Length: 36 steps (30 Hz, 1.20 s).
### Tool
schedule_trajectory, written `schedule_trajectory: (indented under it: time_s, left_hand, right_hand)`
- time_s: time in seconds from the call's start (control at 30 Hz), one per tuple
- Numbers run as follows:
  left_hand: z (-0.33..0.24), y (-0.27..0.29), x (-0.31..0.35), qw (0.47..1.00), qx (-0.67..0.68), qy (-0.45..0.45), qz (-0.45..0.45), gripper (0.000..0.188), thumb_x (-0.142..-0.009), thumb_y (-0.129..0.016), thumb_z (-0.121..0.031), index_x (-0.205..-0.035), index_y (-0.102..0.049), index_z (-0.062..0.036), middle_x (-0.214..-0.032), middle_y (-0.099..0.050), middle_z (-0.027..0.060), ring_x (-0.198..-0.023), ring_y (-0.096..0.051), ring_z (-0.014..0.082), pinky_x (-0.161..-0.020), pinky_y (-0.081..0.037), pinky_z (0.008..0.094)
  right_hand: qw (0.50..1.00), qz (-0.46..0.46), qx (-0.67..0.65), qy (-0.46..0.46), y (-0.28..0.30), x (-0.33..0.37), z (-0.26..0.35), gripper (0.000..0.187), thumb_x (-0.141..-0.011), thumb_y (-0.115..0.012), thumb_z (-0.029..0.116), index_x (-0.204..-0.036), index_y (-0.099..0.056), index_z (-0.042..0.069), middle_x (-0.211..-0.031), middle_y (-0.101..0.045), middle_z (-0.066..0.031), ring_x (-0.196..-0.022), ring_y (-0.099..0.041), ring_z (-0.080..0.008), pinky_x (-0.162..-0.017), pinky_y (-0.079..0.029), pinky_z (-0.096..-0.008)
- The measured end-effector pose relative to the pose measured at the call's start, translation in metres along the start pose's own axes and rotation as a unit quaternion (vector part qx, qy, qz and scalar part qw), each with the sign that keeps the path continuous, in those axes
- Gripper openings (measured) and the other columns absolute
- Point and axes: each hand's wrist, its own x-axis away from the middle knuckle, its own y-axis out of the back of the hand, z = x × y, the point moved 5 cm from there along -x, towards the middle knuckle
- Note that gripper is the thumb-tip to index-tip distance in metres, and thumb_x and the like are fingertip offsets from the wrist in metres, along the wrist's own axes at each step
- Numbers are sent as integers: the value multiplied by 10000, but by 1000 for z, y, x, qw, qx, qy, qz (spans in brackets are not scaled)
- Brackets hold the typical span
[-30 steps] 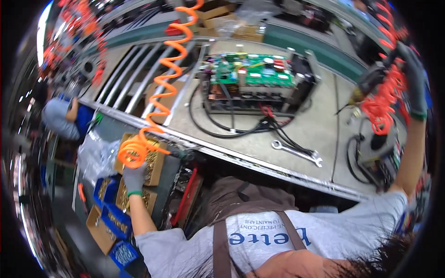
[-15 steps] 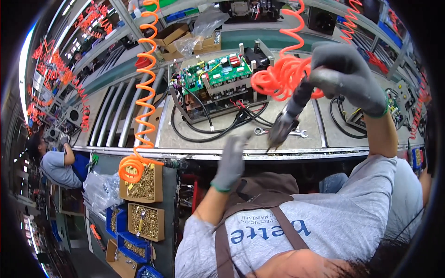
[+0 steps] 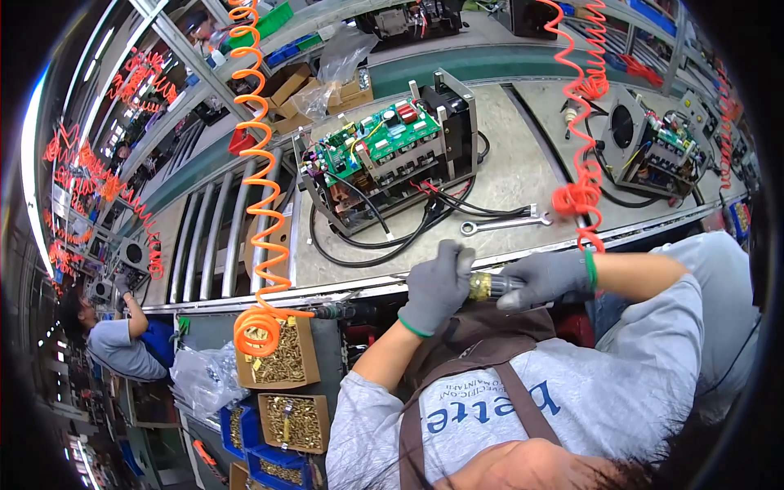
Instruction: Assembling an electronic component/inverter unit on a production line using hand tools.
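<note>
Both hands wear grey gloves and meet just below the bench edge. My right hand [image 3: 543,279] grips a pneumatic screwdriver [image 3: 487,285] with a brass-coloured front, lying roughly level. My left hand [image 3: 435,286] is closed around the tool's front end. An orange coiled air hose [image 3: 581,196] hangs down to the tool. On the bench beyond stands an open electronic unit with a green circuit board [image 3: 384,140] and black cables. A combination wrench [image 3: 500,223] lies beside it.
A second orange coiled hose [image 3: 257,204] hangs at left over cardboard boxes of brass screws [image 3: 282,355]. Metal rollers [image 3: 216,237] lie left of the unit. Another unit [image 3: 657,151] stands at right. A seated person in blue [image 3: 122,343] works at far left.
My right hand brought the screwdriver down from above the bench to its front edge. My left hand rose and closed on the tool's front end.
</note>
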Motion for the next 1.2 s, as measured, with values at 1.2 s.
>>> schedule_trajectory:
  time_s: [1.2]
  left_hand:
    - [120,-98,-55,570,679,461,37,313,-1000,-517,-343,-1121,-594,-64,-1091,-683,139,-981,-685,276,-766,-606,363]
  right_hand:
    - [944,-191,-268,32,17,-19,-82,446,-878,-646,425,-999,-664,-3,-763,-615,-26,-646,-572,-88,-587,-464,-251]
